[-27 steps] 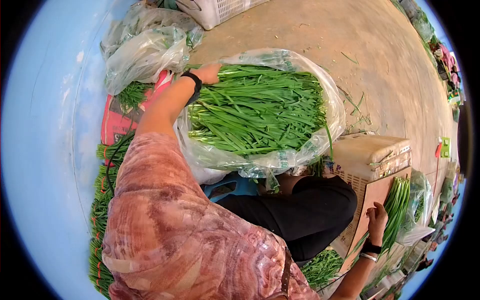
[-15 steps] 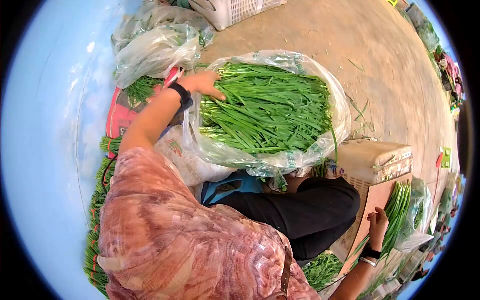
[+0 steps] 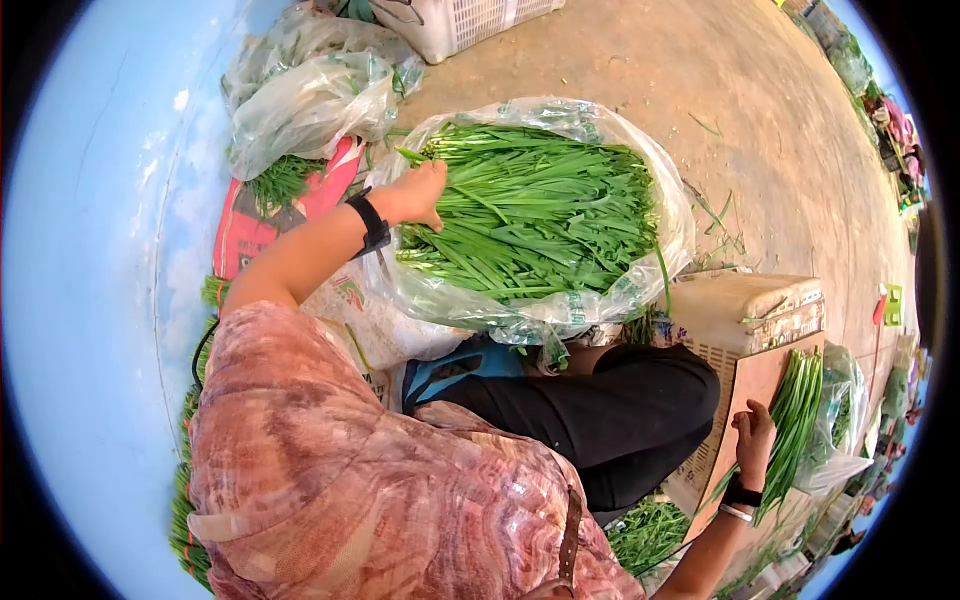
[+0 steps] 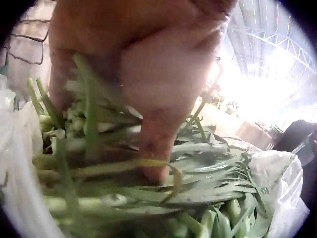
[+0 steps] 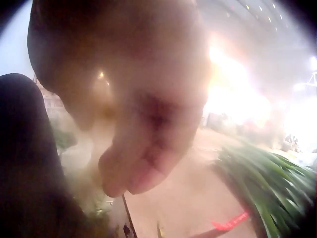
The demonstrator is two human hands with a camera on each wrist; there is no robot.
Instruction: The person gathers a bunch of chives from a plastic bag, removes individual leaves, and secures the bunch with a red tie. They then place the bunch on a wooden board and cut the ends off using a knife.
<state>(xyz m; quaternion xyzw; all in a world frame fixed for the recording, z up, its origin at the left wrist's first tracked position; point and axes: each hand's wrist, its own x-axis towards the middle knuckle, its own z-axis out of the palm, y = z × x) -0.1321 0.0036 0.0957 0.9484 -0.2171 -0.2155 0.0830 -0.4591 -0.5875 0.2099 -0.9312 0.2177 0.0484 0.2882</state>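
Green leafy stems [image 3: 540,200] fill a clear plastic bag [image 3: 672,215]. On the stems' cut ends at the bag's left side rests my left hand [image 3: 412,195], thumb spread away from the fingers. The left wrist view shows this hand [image 4: 148,64] with its thumb pointing down among the stems [image 4: 213,153] and its fingers partly hidden behind them. My right hand [image 3: 756,440], loosely curled and empty, hangs over a cardboard sheet [image 3: 745,390], beside a bunch of long stems [image 3: 797,410]. Blurred in the right wrist view, that hand [image 5: 148,114] is above the cardboard [image 5: 188,213], near a red strip [image 5: 230,221].
A crate [image 3: 740,310] stands right of the bag, by my bent leg [image 3: 600,405]. Crumpled plastic bags [image 3: 310,90] and a red sack [image 3: 240,235] lie upper left. A white basket [image 3: 470,22] is at the top. Tied bundles [image 3: 185,510] line the blue wall's foot.
My left hand has moved off the stems' upper left corner, a little down along their cut ends, and its fingers have dipped toward them. My right hand stays about where it was.
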